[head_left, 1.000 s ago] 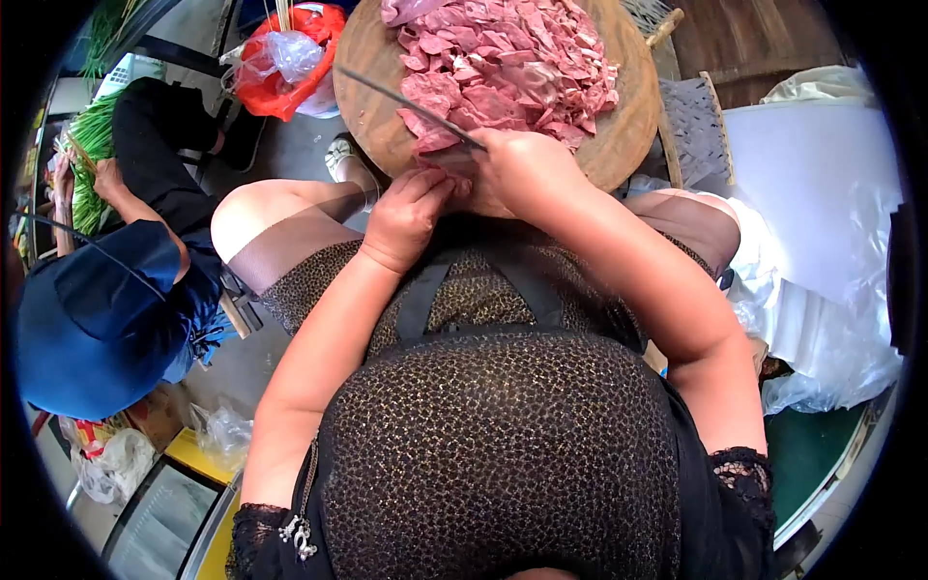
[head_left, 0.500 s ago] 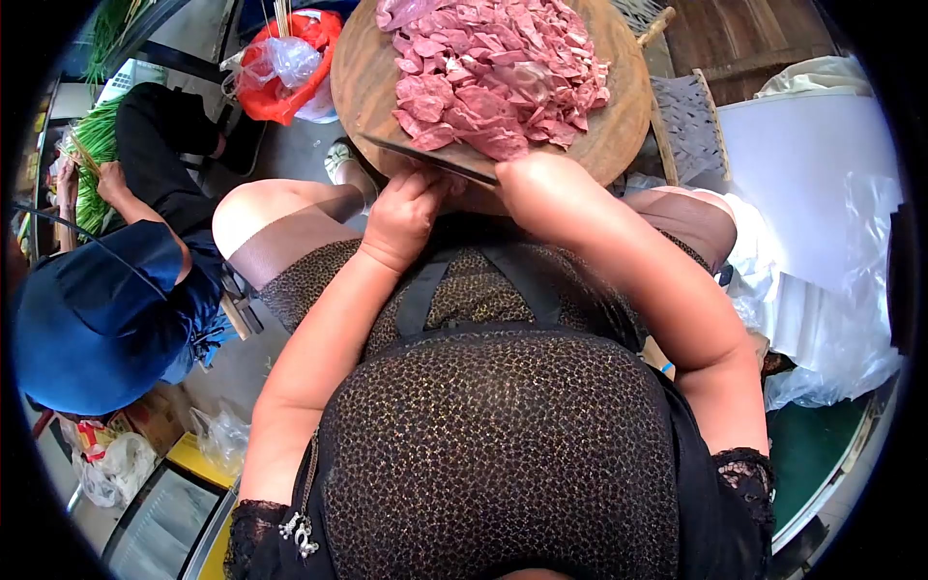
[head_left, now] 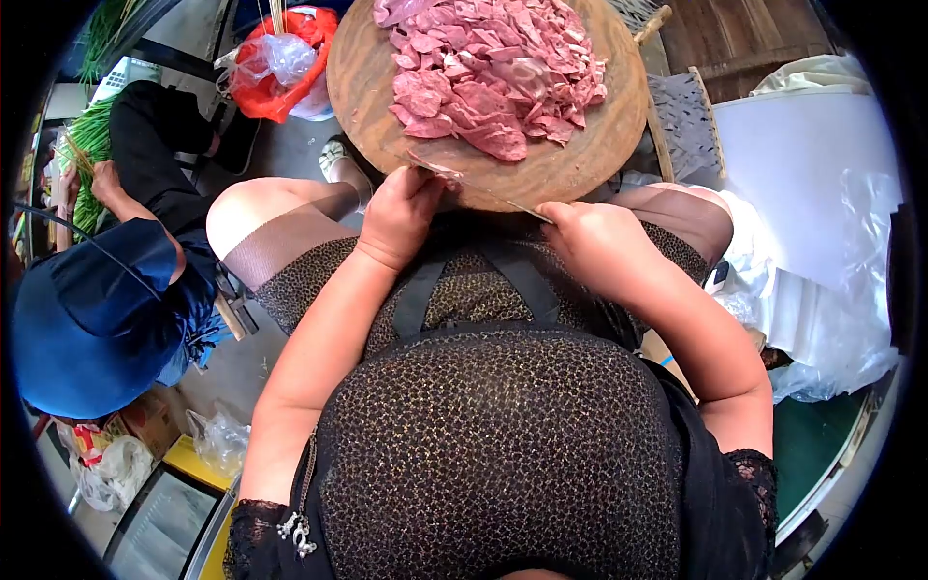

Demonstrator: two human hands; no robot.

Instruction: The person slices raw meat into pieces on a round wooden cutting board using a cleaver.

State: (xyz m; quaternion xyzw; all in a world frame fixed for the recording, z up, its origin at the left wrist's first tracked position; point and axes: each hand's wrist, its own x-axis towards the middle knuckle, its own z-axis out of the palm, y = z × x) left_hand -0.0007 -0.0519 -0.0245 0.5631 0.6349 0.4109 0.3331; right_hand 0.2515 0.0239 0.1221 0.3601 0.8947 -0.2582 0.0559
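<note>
My right hand point(head_left: 594, 237) is closed around the handle of a knife point(head_left: 498, 196). Its blade is seen almost edge-on, slanting up and left over the near rim of a round wooden chopping block point(head_left: 619, 145). At the far end of the blade, my left hand point(head_left: 398, 217) is closed, fingers pinched together; what they hold is hidden. A small pink sliver shows on the blade by those fingers. Beyond the knife, a heap of sliced pink meat point(head_left: 493, 72) covers the middle of the block.
At left, a person in a blue hat point(head_left: 92, 319) handles long green stalks point(head_left: 92, 145). A red plastic bag point(head_left: 275, 82) stands left of the block. To the right are a white board point(head_left: 793, 174) and clear plastic sheeting point(head_left: 851, 329). My knees flank the block.
My right hand has drawn the knife back toward me and to the right, and the blade has turned more edge-on. My left hand has stayed nearly in place.
</note>
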